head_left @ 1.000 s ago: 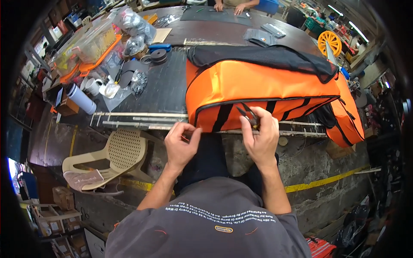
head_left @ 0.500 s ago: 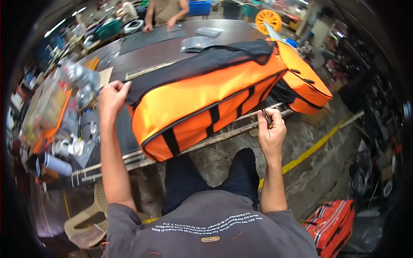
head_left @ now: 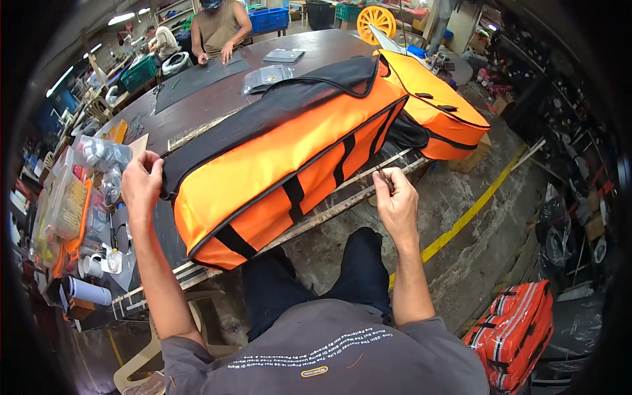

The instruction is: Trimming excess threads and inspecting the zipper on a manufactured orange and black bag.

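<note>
A long orange bag (head_left: 263, 171) with black straps, black piping and a black mesh top panel (head_left: 263, 112) lies across the table's near edge. At its left end, my left hand (head_left: 141, 184) is closed, thumb and fingers pinching the edge of the black panel. My right hand (head_left: 398, 201) is in front of the bag, closed around a small dark tool (head_left: 384, 176). Only the tool's tip end shows above the fingers, so its exact kind is unclear. To the bag's right, an orange flap section (head_left: 431, 92) with black zips spreads past the table corner.
Plastic boxes (head_left: 69, 204), a white cylinder (head_left: 89, 289) and bagged parts crowd the table's left side. Across the table (head_left: 197, 108) a person (head_left: 220, 33) works on a dark sheet. A red bag (head_left: 513, 332) rests on the floor at right, beyond a yellow line (head_left: 471, 217).
My view has shifted, with the bag and both hands now lower and further left in the picture. The left hand keeps its pinch on the panel; the right still holds the tool.
</note>
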